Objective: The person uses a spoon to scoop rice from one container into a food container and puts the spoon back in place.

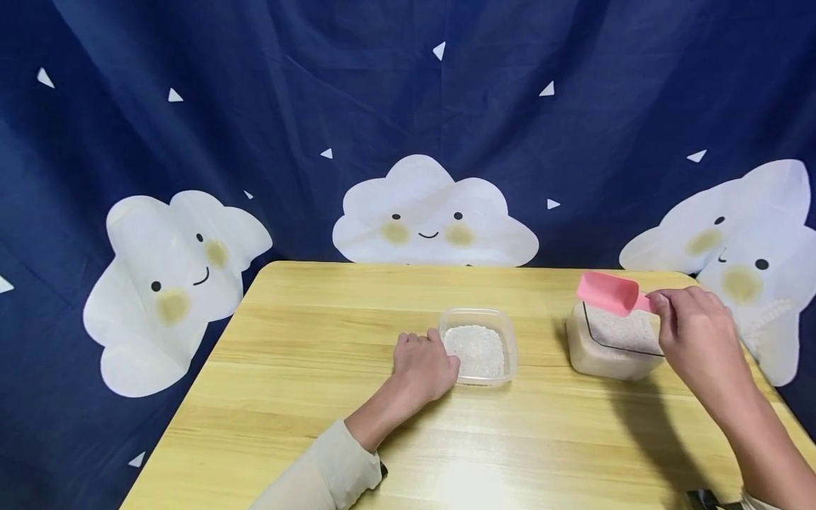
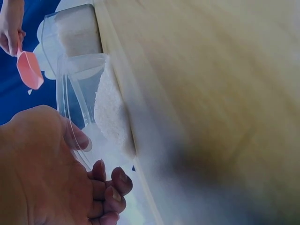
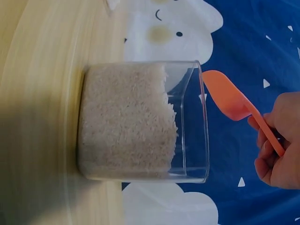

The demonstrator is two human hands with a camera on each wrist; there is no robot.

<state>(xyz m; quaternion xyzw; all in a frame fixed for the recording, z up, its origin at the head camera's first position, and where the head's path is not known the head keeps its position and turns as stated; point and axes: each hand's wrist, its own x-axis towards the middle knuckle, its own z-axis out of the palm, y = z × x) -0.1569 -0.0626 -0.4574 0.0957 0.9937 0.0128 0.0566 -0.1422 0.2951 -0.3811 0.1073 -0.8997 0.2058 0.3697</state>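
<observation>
My right hand [image 1: 698, 333] grips the handle of a pink scoop [image 1: 608, 293], held above the far rim of a clear square container [image 3: 197, 154] of rice [image 3: 126, 122]. No rice shows in the scoop's bowl. At the table's middle, a smaller clear plastic box [image 1: 503, 322] holds a layer of rice [image 1: 474, 352]. My left hand [image 1: 423, 365] holds this box at its left side. In the left wrist view, the thumb [image 2: 79, 136] lies against the box's clear wall, and the other fingers are curled beside it.
Both containers stand on a light wooden table [image 1: 306, 333], the larger one to the right near the table's far right corner. Behind the table hangs a dark blue curtain [image 1: 382, 85] with white clouds and small triangles.
</observation>
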